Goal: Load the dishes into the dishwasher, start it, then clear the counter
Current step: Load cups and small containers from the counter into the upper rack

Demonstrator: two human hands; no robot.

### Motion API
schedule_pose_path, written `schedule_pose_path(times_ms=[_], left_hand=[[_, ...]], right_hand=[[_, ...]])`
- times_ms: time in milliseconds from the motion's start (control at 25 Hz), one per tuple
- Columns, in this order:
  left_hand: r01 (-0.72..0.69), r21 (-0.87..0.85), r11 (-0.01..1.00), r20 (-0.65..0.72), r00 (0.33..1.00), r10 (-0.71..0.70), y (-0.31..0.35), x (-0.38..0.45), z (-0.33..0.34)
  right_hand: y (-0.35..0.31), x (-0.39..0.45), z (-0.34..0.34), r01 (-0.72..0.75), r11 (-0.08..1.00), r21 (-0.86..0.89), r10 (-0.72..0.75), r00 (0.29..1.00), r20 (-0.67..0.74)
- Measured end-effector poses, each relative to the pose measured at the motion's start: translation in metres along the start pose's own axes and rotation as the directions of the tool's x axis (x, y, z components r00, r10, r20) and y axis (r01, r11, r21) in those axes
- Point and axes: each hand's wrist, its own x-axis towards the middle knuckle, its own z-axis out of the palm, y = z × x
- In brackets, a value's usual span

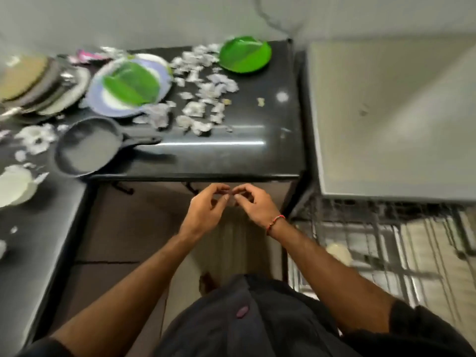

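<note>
My left hand (206,210) and my right hand (251,203) are held together just below the black counter's front edge (206,173). Their fingers are curled and the fingertips meet; the blur hides whether anything small is pinched between them. On the counter lie a green plate (244,54) at the back, a purple-rimmed plate (103,104) with a green one on it, a stack of plates (38,83) at the left, and a black frying pan (90,148). At the right, the dishwasher (386,112) has its wire rack (386,240) pulled out, with a pale round item (338,253) in it.
Several crumpled whitish scraps (203,99) litter the middle of the counter. A white bowl (15,186) sits on the lower left counter section. The rack sticks out low at my right, and the floor lies beneath my hands.
</note>
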Motion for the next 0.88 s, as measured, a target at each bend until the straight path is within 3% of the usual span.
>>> schedule_pose_path(times_ms=[120, 240, 400, 520, 600, 720, 880], left_hand=[[0.110, -0.056, 0.992, -0.238, 0.964, -0.120, -0.055, -0.029, -0.077], [0.226, -0.096, 0.969, -0.465, 0.851, -0.244, -0.110, -0.066, -0.145], [0.384, -0.059, 0.921, -0.695, 0.647, -0.314, -0.172, -0.118, -0.222], [0.650, 0.025, 0.759, -0.828, 0.439, -0.349, -0.202, -0.152, -0.269], [0.726, -0.009, 0.687, -0.854, 0.352, -0.383, -0.223, -0.166, -0.291], [0.755, -0.119, 0.645, -0.805, 0.307, -0.508, -0.256, -0.171, -0.310], [0.610, -0.240, 0.755, -0.764, 0.361, -0.535, -0.284, -0.168, -0.319]], right_hand=[[-0.055, 0.027, 0.086, -0.131, 0.985, 0.114, 0.110, 0.979, 0.172], [-0.102, 0.047, 0.176, -0.231, 0.945, 0.231, 0.146, 0.931, 0.333], [-0.145, 0.062, 0.278, -0.395, 0.855, 0.337, 0.177, 0.832, 0.525], [-0.167, 0.064, 0.327, -0.440, 0.845, 0.305, 0.190, 0.779, 0.598], [-0.177, 0.063, 0.347, -0.438, 0.862, 0.255, 0.198, 0.754, 0.626], [-0.181, 0.061, 0.362, -0.428, 0.881, 0.202, 0.210, 0.736, 0.643], [-0.181, 0.059, 0.361, -0.389, 0.906, 0.168, 0.203, 0.747, 0.633]])
